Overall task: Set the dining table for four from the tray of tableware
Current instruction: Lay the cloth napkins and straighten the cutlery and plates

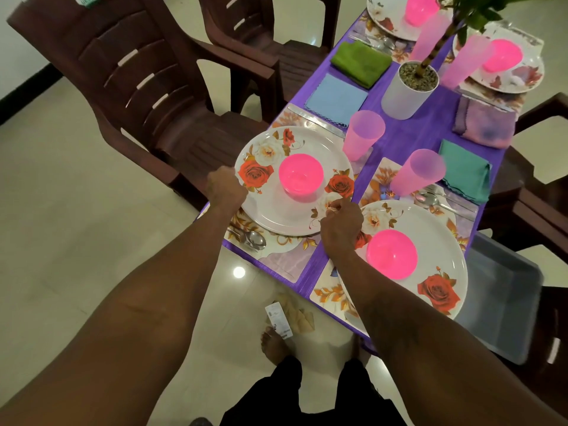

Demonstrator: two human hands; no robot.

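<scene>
Head view, steeply downward (close) over table corner

At the tabletop's near edge, left plate and right plate lie side by side; left bowl on the former, right bowl on the latter. At centre, plant pot. Beyond right edge, tray.

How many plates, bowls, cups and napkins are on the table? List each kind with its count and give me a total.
Plates: 4
Bowls: 4
Cups: 4
Napkins: 4
Total: 16
</scene>
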